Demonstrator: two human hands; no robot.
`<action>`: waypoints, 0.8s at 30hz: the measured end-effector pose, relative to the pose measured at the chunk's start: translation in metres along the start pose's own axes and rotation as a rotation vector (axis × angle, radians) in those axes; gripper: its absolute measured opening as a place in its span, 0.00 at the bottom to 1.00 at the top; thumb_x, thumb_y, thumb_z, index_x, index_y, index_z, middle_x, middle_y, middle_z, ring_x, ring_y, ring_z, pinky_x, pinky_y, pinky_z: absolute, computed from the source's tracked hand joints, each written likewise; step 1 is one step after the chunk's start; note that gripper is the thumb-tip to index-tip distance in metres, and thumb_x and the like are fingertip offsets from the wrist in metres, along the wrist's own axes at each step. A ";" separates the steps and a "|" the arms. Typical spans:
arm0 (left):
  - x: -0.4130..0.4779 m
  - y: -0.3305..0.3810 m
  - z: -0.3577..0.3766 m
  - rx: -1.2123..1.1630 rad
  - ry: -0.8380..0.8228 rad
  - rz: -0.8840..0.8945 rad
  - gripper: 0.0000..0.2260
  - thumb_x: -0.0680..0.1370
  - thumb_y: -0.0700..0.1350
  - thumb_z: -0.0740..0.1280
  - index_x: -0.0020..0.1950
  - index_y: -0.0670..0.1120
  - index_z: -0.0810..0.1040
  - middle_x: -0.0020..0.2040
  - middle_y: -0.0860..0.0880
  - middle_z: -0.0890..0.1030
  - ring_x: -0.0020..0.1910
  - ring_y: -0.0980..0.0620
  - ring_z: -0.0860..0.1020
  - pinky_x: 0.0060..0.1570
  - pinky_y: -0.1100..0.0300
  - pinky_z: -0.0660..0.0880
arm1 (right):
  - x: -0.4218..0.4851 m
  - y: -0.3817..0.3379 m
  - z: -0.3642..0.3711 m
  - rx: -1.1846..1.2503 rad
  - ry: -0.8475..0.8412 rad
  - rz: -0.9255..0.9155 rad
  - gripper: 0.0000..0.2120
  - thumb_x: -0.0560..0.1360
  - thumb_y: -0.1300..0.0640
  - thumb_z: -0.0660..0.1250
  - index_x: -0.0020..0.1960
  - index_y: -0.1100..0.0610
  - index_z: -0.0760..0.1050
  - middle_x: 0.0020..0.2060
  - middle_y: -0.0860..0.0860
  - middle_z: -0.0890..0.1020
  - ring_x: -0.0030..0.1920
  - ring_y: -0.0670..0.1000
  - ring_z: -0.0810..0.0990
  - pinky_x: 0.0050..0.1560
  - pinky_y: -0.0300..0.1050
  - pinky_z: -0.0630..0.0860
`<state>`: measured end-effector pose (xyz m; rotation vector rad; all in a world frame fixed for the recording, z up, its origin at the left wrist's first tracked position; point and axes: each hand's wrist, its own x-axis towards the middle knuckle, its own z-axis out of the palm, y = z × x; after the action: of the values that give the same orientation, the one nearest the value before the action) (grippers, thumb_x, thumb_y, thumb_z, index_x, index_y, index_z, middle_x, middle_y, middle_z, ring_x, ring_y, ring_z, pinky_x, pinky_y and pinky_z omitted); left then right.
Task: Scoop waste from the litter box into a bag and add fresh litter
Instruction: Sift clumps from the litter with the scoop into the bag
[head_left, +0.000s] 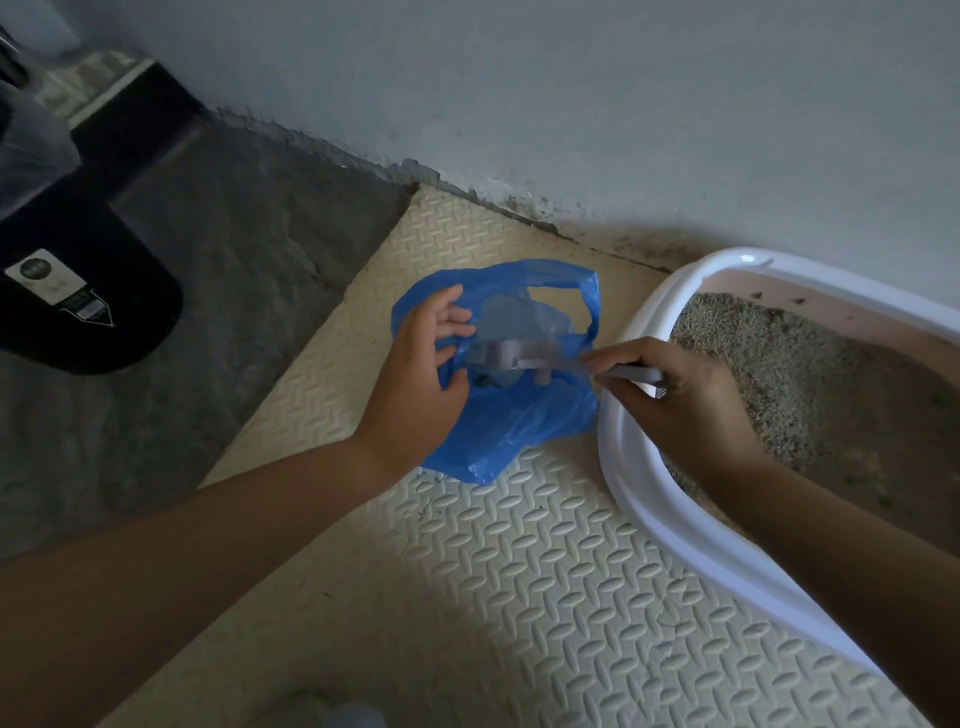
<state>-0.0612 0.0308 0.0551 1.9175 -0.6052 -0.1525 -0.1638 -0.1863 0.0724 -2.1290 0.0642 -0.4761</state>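
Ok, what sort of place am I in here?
Likely a household utility corner or balcony kept for a cat: a litter box sits on a foam mat by a stained wall, with bare concrete floor beside it.

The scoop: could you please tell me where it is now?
The scoop sits mid-frame in the head view: the right hand grips its handle beside the litter box rim, its head inside the blue bag held by the left hand.
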 end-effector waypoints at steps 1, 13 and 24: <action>0.000 0.000 0.000 -0.001 -0.004 -0.002 0.31 0.74 0.26 0.63 0.72 0.49 0.61 0.61 0.53 0.71 0.61 0.59 0.73 0.61 0.68 0.70 | 0.000 0.000 0.000 0.014 0.016 0.019 0.10 0.70 0.68 0.73 0.47 0.56 0.80 0.47 0.38 0.83 0.45 0.37 0.82 0.48 0.30 0.75; 0.000 0.004 0.011 0.014 -0.046 0.011 0.31 0.74 0.27 0.64 0.72 0.48 0.62 0.61 0.53 0.71 0.61 0.59 0.73 0.60 0.70 0.70 | -0.005 0.015 -0.027 0.339 0.156 0.394 0.11 0.66 0.61 0.77 0.43 0.55 0.77 0.37 0.47 0.82 0.41 0.47 0.81 0.43 0.41 0.78; -0.003 0.019 0.063 -0.006 -0.192 0.056 0.30 0.74 0.27 0.64 0.71 0.47 0.63 0.58 0.48 0.73 0.59 0.58 0.75 0.60 0.69 0.71 | -0.075 0.066 -0.147 0.628 0.404 0.743 0.04 0.71 0.63 0.69 0.45 0.60 0.75 0.35 0.52 0.84 0.39 0.48 0.84 0.40 0.34 0.79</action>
<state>-0.0935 -0.0256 0.0450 1.8913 -0.7854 -0.3047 -0.2768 -0.3233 0.0696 -1.2450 0.7957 -0.3939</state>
